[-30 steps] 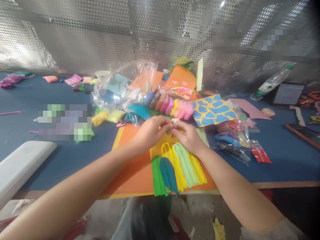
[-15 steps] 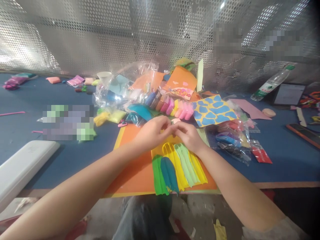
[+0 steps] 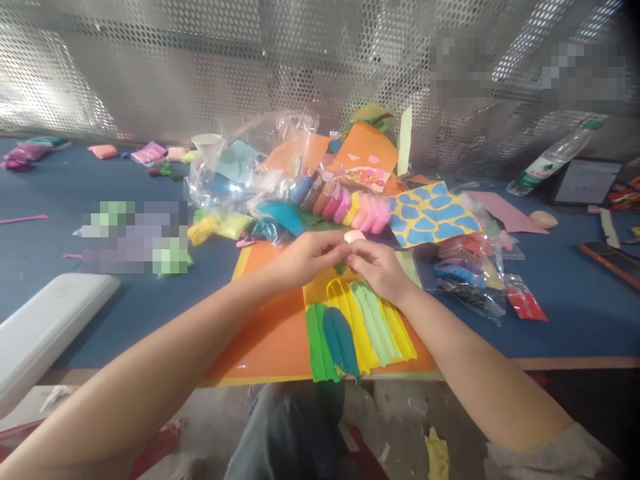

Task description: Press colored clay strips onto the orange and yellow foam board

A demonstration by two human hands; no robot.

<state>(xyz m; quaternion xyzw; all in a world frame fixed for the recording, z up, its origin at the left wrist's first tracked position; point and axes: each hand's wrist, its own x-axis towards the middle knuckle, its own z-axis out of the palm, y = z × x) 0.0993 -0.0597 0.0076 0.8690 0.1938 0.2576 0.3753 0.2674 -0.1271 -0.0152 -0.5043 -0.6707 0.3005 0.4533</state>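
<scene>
My left hand [image 3: 313, 259] and my right hand [image 3: 380, 268] meet fingertip to fingertip over the top of a yellow card [image 3: 313, 293]. Their fingers are closed in a pinch around a small dark green piece of clay [image 3: 340, 268], mostly hidden by the fingers. Below them, ridged strips of modelling clay lie on the card: a green strip [image 3: 320, 343], a teal strip [image 3: 341, 340], yellow strips [image 3: 364, 350] and a pale green strip [image 3: 379, 327]. An orange sheet [image 3: 270, 333] lies under the card. Just beyond my fingertips sits a pale pink lump [image 3: 354, 236].
Behind my hands are a row of coloured clay packs [image 3: 345, 205], a blue-patterned yellow card [image 3: 433, 215] and a clear plastic bag [image 3: 220, 180]. More clay packets [image 3: 470, 277] lie right. A white power bank [image 3: 65, 320] is at left, a water bottle [image 3: 555, 160] at far right.
Both hands stay joined at the fingertips, with small finger movements. The green piece now shows below the fingers instead of between their tips. The view has shifted slightly.
</scene>
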